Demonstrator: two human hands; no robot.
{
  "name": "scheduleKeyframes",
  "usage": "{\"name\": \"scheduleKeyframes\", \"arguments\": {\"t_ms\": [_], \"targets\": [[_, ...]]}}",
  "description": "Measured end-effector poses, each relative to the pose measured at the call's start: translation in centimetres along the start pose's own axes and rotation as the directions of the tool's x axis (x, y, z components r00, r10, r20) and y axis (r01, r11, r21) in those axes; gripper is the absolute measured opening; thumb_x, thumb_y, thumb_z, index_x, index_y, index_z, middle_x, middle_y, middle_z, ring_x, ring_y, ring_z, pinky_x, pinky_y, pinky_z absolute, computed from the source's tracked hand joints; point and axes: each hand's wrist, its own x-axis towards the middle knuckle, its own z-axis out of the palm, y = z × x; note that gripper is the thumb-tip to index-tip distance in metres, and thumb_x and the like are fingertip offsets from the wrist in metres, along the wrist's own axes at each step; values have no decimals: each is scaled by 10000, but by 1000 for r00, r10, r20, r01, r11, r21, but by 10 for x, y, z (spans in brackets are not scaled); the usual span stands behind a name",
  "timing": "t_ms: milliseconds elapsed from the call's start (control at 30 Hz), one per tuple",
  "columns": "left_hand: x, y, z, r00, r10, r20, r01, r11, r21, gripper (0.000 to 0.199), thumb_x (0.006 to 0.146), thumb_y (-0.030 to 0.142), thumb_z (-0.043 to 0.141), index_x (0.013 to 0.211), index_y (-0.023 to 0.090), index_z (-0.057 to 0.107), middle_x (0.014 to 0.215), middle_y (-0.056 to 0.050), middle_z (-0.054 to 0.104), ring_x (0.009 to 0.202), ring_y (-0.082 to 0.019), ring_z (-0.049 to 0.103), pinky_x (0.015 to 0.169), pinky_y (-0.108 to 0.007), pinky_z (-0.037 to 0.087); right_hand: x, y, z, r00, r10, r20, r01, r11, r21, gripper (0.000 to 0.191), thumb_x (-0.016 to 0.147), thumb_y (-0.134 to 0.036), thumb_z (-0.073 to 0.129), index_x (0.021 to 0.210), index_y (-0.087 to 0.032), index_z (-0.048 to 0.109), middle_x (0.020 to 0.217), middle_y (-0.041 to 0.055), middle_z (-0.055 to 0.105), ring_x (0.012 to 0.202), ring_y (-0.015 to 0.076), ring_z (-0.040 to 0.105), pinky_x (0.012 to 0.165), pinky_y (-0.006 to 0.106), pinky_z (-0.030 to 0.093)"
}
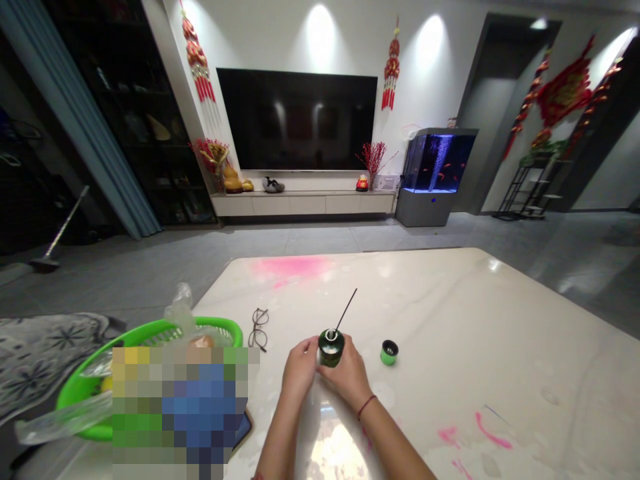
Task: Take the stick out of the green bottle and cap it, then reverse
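My left hand [300, 368] and my right hand [347, 375] hold a dark green cylindrical bottle [331, 349] from either side, just above the white marble table [450, 333]. The bottle has a pale round opening on top. A thin black stick [347, 310] leans out of that opening, tilted toward the far right. A small green cap [389, 353] with a dark top stands on the table to the right of my right hand, apart from it. A red cord circles my right wrist.
Folded eyeglasses [258, 330] lie left of my hands. Further left stands a bright green basket [220, 325] with a plastic bag [181, 308], partly hidden by a pixelated patch [185, 407]. Pink smears mark the table, whose far edge meets a grey floor.
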Motion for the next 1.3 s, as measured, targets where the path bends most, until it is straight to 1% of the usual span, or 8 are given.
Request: {"name": "scheduleKeyframes", "arguments": {"t_ms": [100, 200, 400, 567, 733, 867, 1100, 1300], "targets": [[0, 4, -4, 999, -31, -19, 31, 1000, 5, 341, 703, 321, 461, 884, 110, 659, 1020, -125, 659, 999, -236, 582, 870, -340, 429, -5, 0, 5, 998, -2, -69, -3, 997, -71, 559, 560, -199, 618, 1086, -197, 429, 1038, 102, 590, 995, 272, 548, 859, 333, 407], [0, 8, -7, 996, -42, -76, 41, 999, -12, 352, 710, 321, 459, 926, 119, 649, 1050, -123, 647, 1021, -240, 570, 883, -354, 421, -7, 4, 5, 999, -37, -36, 32, 991, -127, 471, 574, -137, 554, 1031, -204, 467, 1029, 88, 597, 997, 257, 545, 861, 319, 399], [0, 9, -8, 994, -16, -109, 17, 1000, 8, 397, 726, 347, 431, 970, 96, 619, 1060, -139, 635, 1013, -230, 568, 885, -330, 411, 0, 10, 2, 999, -30, -14, 27, 988, -151, 433, 546, -204, 626, 961, -217, 502, 962, 65, 620, 934, 262, 554, 824, 321, 401], [-10, 16, -9, 993, -26, -116, 55, 965, 257, 419, 780, 391, 371, 1012, 124, 596, 1077, -138, 622, 1010, -237, 561, 869, -335, 398, 9, 12, 3, 1000, -12, -14, 10, 985, -169, 434, 538, -250, 659, 946, -209, 517, 952, 60, 618, 937, 264, 548, 819, 330, 398], [-30, 28, -9, 994, -56, -89, 103, 662, 742, 421, 821, 332, 302, 1098, 141, 556, 1091, -173, 593, 1018, -320, 536, 824, -437, 373, 21, 16, 4, 1000, 0, -21, -4, 979, -203, 492, 520, -297, 698, 968, -209, 512, 985, 62, 606, 952, 265, 538, 845, 350, 394], [-38, 25, -6, 992, -123, -13, 73, 495, 866, 398, 818, 280, 317, 1073, 97, 562, 1076, -201, 580, 1030, -325, 524, 817, -432, 364, 35, 23, 5, 998, -35, -44, 26, 984, -175, 486, 516, -299, 709, 950, -195, 517, 972, 63, 596, 939, 249, 536, 840, 330, 409], [-41, 12, 2, 987, -151, 48, 36, 508, 861, 476, 628, 325, 577, 1048, 101, 575, 1128, -221, 547, 1044, -345, 511, 833, -424, 370, 53, 31, 6, 997, -54, -48, 45, 986, -160, 481, 523, -310, 713, 950, -186, 532, 958, 65, 577, 930, 245, 535, 840, 335, 419], [-45, 3, 13, 956, -273, 106, 34, 465, 885, 1058, 320, 202, 722, 1313, 116, 369, 1417, -243, 194, 1259, -453, 219, 923, -510, 311, 68, 30, 11, 996, -41, -73, 20, 964, -267, 533, 530, -367, 718, 993, -169, 540, 1000, 106, 545, 957, 263, 512, 862, 338, 400]]}}
